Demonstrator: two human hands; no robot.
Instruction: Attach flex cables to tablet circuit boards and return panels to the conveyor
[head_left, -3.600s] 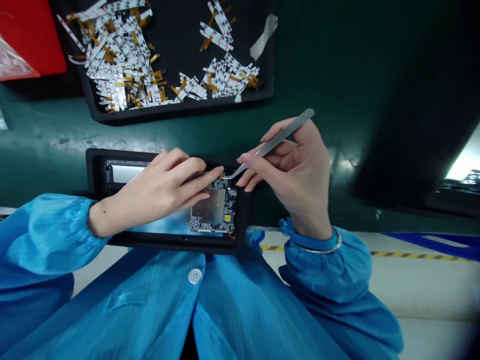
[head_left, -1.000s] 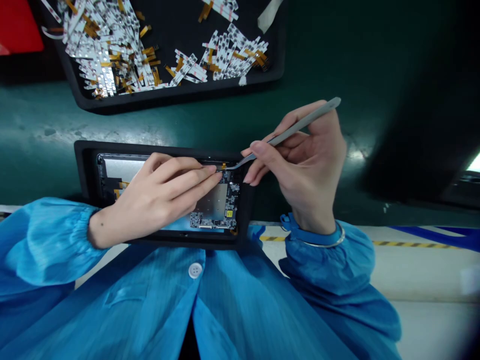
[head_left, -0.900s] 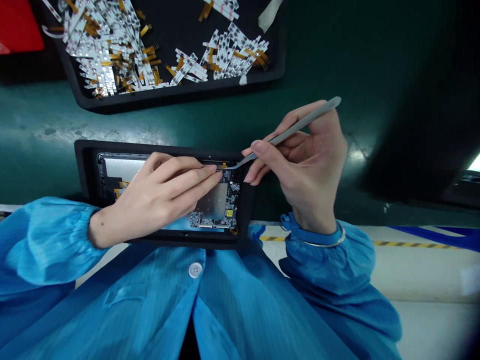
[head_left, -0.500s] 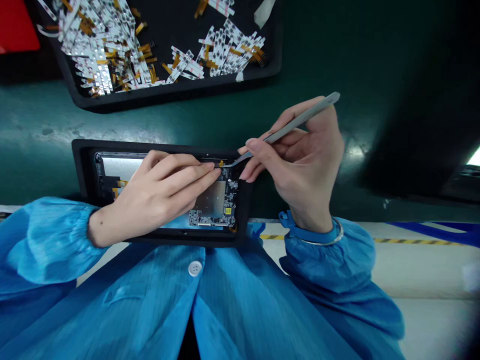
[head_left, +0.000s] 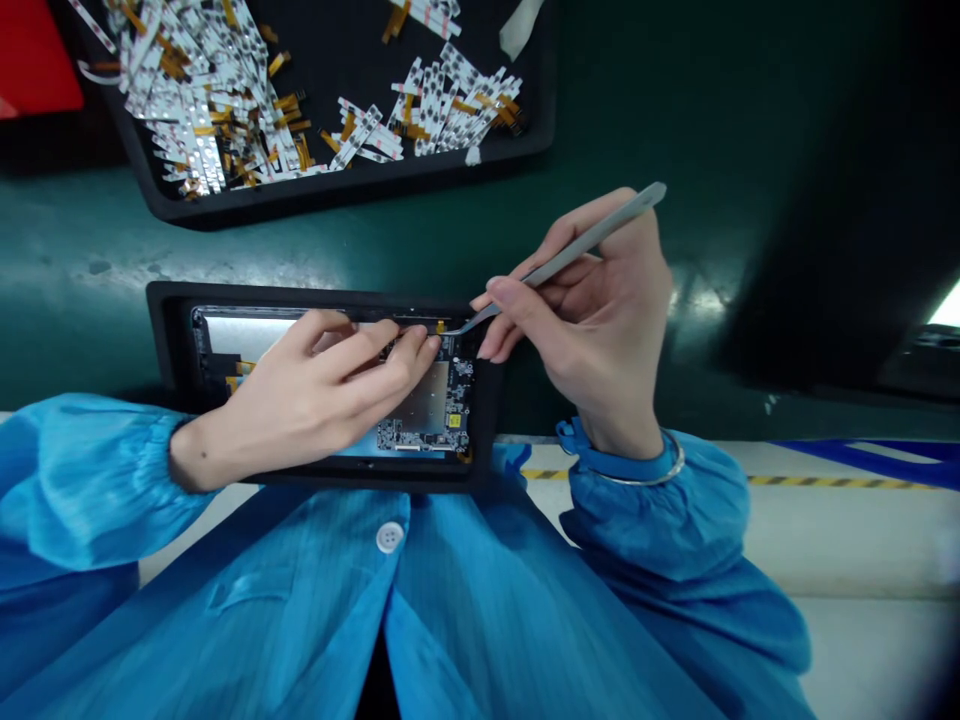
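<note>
Glossy dark-green tabletop (head_left: 637,120), smooth, light glare. On it, near the torso, rigid matte-black rectangular tray (head_left: 166,345) holding an opened flat device with smooth silvery panel (head_left: 240,330) and component-studded circuit board (head_left: 424,441). Small amber flex tab (head_left: 441,326) at board's upper edge. Left hand (head_left: 300,400) half open, fingers bent, tips down by that edge; can't tell if pinching anything. Right hand (head_left: 607,310) closed pen-style around slim bent-tip metal tweezers (head_left: 577,248), tips beside tab. Beyond: rounded-corner black tray (head_left: 360,187), heaped white-and-amber flex strips (head_left: 255,100).
</note>
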